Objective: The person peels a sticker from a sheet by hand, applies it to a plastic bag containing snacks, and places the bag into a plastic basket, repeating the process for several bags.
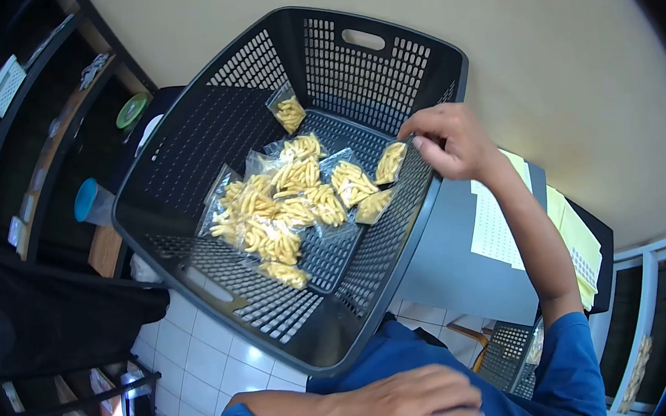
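A large black plastic basket (282, 14) with slotted walls stands tilted in front of me. Inside lies a pile of clear plastic bags of yellow stick-shaped snacks (269, 214). My right hand (453, 142) reaches over the basket's right rim, with thumb and index finger pinched at the top of a snack bag (390, 162) by the inner wall. Just below that bag, another snack bag (373, 206) rests against the same wall. One more bag (289, 113) sits apart at the far corner. My left hand (420, 404) lies in front of my blue shirt, fingers extended, holding nothing.
Right of the basket is a grey surface (457, 252) with printed white sheets (495, 228) and yellow sheets (577, 241). Dark shelves (59, 114) line the left side, near a blue-lidded container (92, 201). A smaller dark basket (507, 352) stands low at the right.
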`<state>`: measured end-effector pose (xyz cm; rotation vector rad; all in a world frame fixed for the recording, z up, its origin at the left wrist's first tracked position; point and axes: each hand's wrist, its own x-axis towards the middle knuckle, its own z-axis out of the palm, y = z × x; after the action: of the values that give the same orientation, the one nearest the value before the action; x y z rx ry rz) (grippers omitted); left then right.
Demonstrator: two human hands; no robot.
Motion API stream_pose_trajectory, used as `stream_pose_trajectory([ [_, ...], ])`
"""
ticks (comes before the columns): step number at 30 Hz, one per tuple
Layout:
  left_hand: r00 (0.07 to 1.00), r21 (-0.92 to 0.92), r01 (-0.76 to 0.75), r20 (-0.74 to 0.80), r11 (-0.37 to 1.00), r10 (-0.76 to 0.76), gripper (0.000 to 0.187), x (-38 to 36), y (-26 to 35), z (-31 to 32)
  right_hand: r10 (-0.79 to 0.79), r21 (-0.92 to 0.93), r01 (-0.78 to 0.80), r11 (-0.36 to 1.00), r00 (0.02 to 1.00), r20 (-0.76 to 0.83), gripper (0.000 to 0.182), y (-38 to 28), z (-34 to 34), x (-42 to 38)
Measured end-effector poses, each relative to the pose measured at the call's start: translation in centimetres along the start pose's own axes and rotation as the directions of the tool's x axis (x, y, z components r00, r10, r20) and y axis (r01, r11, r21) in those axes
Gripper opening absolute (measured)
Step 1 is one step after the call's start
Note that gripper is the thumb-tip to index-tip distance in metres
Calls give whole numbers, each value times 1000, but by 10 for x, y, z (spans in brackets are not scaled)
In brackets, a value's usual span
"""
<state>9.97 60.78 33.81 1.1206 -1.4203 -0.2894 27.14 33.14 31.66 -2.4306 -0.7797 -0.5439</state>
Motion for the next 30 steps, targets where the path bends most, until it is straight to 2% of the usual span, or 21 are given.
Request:
stream_pose_trajectory([
  [1, 998, 48, -56, -2, 997, 56, 16, 2, 19, -11, 7, -2, -7, 1000, 1000, -1, 22, 2, -4, 4],
  [2, 995, 29, -57, -86, 998, 59, 18, -1, 36, -21, 43, 25, -43, 999, 999, 14, 28, 2, -7, 9],
  [4, 999, 138, 32, -20, 990, -30, 15, -18, 56, -63, 78, -29, -77, 997, 995, 63, 27, 9, -17, 17],
  [5, 994, 342, 64, -110, 937, -28, 8, -24, 62, -80, 98, -57, -93, 994, 991, 89, 27, 12, -20, 19],
  [6, 956, 492, 82, -283, 867, 70, 4, -27, 57, -99, 91, -97, -82, 992, 991, 95, 27, 18, -23, 18],
  [7, 934, 636, 264, -356, 725, -28, 5, -31, 62, -132, 93, -136, -79, 987, 991, 98, 28, 24, -26, 18],
  [8, 906, 714, 385, -413, 585, -92, 19, -36, 62, -167, 98, -180, -79, 981, 991, 96, 29, 26, -29, 20],
  [9, 894, 795, 443, -430, 415, -130, 20, -41, 59, -202, 93, -256, -70, 964, 992, 81, 29, 23, -30, 24],
  [11, 811, 815, 576, -561, 62, -165, 33, -61, 42, -260, 92, -413, -61, 909, 994, 54, 30, 16, -36, 28],
  [13, 743, 761, 646, -610, 56, -275, 49, -90, 23, -315, 250, -478, -217, 851, 968, 6, 30, 23, -40, 29],
  [14, 694, 721, 683, -591, 115, -411, 59, -105, 14, -342, 333, -508, -299, 808, 943, -25, 30, 26, -43, 27],
  [17, 543, 496, 814, -466, 302, -698, 60, -92, 10, -364, 528, -418, -475, 774, 849, 15, 29, 31, -47, 24],
  [18, 549, 379, 829, -411, 412, -728, 61, -96, 6, -373, 579, -378, -543, 750, 815, -23, 29, 30, -42, 28],
  [20, 678, 405, 731, -344, 549, -649, 62, -110, -21, -398, 668, -283, -664, 693, 738, -94, 29, 30, -28, 38],
  [21, 765, 450, 640, -291, 623, -575, 63, -117, -37, -407, 680, -294, -674, 678, 727, -99, 30, 28, -25, 44],
  [22, 741, 330, 670, -355, 665, -570, 63, -112, -37, -402, 691, -306, -684, 662, 716, -104, 30, 25, -26, 50],
  [23, 682, 312, 730, -392, 607, -618, 62, -104, -32, -401, 703, -318, -694, 645, 703, -109, 31, 22, -28, 55],
  [24, 700, 270, 706, -404, 655, -589, 62, -105, -38, -402, 740, -283, -734, 618, 664, -107, 31, 18, -28, 60],
  [27, 717, 184, 659, -446, 730, -535, 57, -111, -45, -402, 730, -378, -718, 585, 669, -141, 29, 21, -23, 60],
  [30, 683, 237, 705, -480, 668, -550, 47, -116, -36, -403, 594, -726, -498, 475, 790, -153, 29, -8, 10, 106],
])
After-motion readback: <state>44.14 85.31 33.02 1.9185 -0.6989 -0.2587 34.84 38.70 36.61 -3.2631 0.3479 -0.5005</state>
